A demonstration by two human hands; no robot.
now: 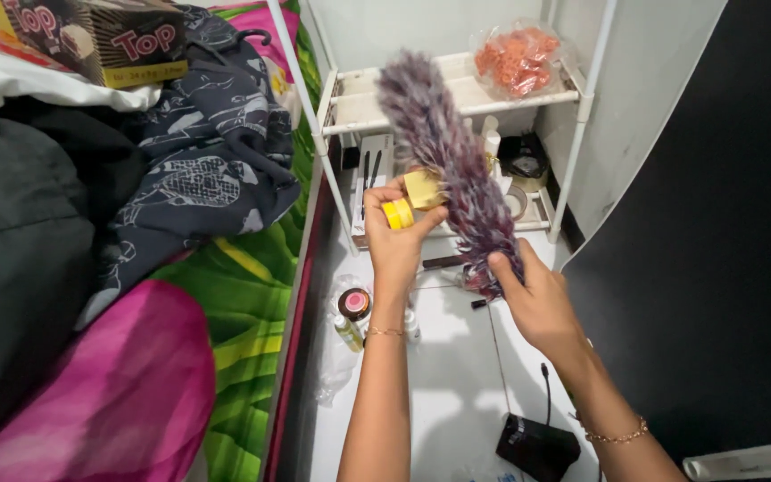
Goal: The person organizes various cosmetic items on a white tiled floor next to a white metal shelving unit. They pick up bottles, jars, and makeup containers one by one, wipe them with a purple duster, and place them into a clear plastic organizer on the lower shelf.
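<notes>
Two hands work with a fluffy duster and two small yellow things before a white metal shelf rack.

The left hand is closed around a round yellow jar and a pale yellow square box, held up just in front of the rack's lower shelf. The right hand grips the base of a shaggy purple-and-grey duster, whose head slants up across the rack, touching the box. Below the rack, a small brown-lidded jar stands on the white floor.

View: one head-worn camera, no second view to share with
Facing: steeply down and forward, over white floor toward white shelf
Nearness: close, at arm's reach
Left edge: bed
</notes>
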